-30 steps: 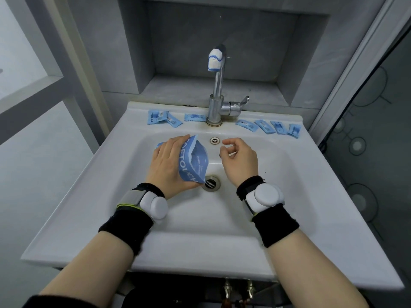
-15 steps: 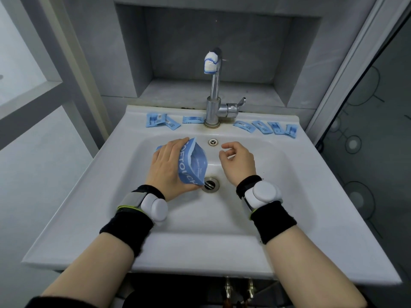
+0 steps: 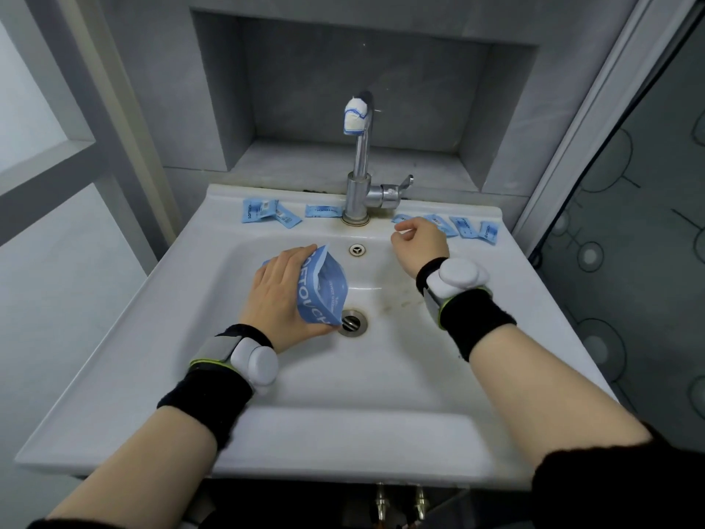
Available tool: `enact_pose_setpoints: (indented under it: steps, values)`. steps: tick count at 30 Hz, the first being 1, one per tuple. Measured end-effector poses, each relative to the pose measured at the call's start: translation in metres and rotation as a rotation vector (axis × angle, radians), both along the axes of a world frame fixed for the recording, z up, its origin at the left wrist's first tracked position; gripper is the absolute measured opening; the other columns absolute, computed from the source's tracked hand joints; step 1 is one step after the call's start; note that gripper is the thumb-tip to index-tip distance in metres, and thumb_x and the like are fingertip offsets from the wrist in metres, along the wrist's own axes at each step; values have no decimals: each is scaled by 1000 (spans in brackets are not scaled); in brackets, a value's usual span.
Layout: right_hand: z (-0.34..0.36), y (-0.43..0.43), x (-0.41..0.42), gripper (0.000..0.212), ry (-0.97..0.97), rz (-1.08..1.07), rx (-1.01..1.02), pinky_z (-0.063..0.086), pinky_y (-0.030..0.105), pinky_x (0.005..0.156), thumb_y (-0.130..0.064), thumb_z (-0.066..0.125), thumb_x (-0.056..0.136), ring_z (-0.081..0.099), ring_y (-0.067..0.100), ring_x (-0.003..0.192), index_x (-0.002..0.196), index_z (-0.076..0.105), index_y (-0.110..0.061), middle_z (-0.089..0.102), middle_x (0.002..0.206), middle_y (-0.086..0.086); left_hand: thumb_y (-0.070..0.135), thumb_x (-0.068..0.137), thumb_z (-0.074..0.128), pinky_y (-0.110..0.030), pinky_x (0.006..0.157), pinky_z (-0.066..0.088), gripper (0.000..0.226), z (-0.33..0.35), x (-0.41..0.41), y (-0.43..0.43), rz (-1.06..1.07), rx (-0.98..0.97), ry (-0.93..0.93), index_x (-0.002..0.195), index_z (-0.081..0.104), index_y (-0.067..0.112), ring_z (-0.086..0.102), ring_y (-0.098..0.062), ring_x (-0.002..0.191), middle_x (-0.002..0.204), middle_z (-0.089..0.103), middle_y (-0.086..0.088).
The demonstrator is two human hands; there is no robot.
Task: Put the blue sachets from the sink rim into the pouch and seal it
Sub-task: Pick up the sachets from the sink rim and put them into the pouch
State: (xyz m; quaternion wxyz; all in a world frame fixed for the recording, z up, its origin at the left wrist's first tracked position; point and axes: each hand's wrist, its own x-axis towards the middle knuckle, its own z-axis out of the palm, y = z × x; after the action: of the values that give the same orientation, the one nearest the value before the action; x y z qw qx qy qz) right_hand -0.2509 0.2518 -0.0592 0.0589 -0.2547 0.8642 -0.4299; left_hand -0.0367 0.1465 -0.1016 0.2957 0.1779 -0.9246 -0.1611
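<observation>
Lowest in the frame, both forearms lie over the front of the sink (image 3: 343,433), each with a black wristband (image 3: 208,399) and a white sensor. Just left of centre, the left hand (image 3: 284,295) grips the blue pouch (image 3: 324,292) over the basin, close beside the drain (image 3: 353,322). The fingers wrap its back and the thumb is at its lower corner. The pouch is tipped so that its mouth gapes toward the right of the frame, probably so the other hand can drop sachets straight in. Higher up, right of centre, the right hand (image 3: 419,242) is at the back rim with its fingers curled over the nearest of the blue sachets (image 3: 463,226). I cannot tell whether it already pinches one, because the fingers hide the contact. That row runs on toward the rim's right end, and more sachets lie left of the tap (image 3: 358,177), some overlapping and one alone near its base. With so many on the rim, filling looks barely begun, and sealing is a long way off.
</observation>
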Motion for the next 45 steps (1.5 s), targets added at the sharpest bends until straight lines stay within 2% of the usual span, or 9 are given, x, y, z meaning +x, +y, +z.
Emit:
enact_pose_setpoints:
  steps: [5, 10, 14, 16, 19, 27, 33, 41, 45]
  values:
    - [-1, -6, -20, 32, 105, 18, 108, 48, 36, 91, -20, 51, 90, 58, 28, 108, 121, 57, -15, 61, 121, 8, 57, 50, 85, -45, 104, 35, 110, 1, 0, 0, -4, -3, -11, 139, 37, 13, 44, -24, 124, 134, 47, -3]
    - [-9, -9, -37, 47, 469, 57, 456, 37, 41, 97, -18, 52, 89, 38, 31, 127, 134, 43, -9, 46, 135, 13, 57, 50, 85, -44, 104, 35, 110, 1, 0, -1, -3, -1, -6, 140, 37, 13, 44, -24, 123, 134, 46, -3]
    - [-21, -7, -51, 75, 484, 94, 665, 27, 45, 109, -26, 59, 86, 20, 27, 142, 147, 19, -7, 25, 153, 10, 61, 51, 82, -45, 103, 37, 111, -1, 0, -2, 8, -7, -19, 140, 35, 16, 44, -23, 123, 134, 46, -1]
    - [-27, -5, -57, 78, 493, 129, 729, 19, 47, 114, -29, 57, 88, 10, 25, 147, 149, 13, -8, 15, 158, 7, 63, 51, 81, -43, 104, 37, 110, -2, 1, -3, 11, 2, -22, 140, 34, 18, 44, -21, 122, 134, 45, 0]
    - [-33, -4, -62, 74, 508, 179, 781, 15, 48, 115, -30, 51, 89, 6, 24, 147, 150, 12, -11, 14, 159, 5, 64, 51, 80, -38, 104, 34, 110, -4, 0, -4, 7, 8, -18, 140, 33, 19, 43, -19, 122, 133, 45, 1]
    - [-40, -3, -64, 52, 632, 158, 629, 19, 44, 109, -17, 49, 88, 32, 28, 133, 139, 36, -12, 43, 137, 12, 65, 50, 80, -32, 101, 30, 111, -5, 0, -5, 5, 15, -5, 140, 32, 21, 42, -15, 119, 132, 44, 3]
    - [-36, -3, -65, 31, 729, 147, 633, 29, 42, 100, -14, 45, 95, 41, 31, 121, 125, 47, -10, 48, 126, 12, 64, 50, 81, -38, 103, 35, 111, -3, 0, -4, 12, 39, -14, 140, 33, 20, 44, -19, 120, 133, 45, 1]
    - [-37, 4, -66, 25, 798, 156, 558, 30, 41, 95, -19, 43, 98, 47, 31, 115, 116, 58, -11, 55, 119, 11, 62, 50, 82, -40, 104, 36, 111, -1, -1, -2, 15, 45, -19, 140, 34, 18, 45, -20, 121, 133, 45, 0]
    - [-40, 5, -59, 25, 807, 118, 413, 29, 38, 88, -23, 43, 98, 52, 31, 106, 111, 62, -11, 61, 111, 10, 61, 49, 83, -41, 103, 36, 111, 0, 0, -2, 23, 52, -21, 140, 35, 17, 45, -21, 120, 133, 46, -2]
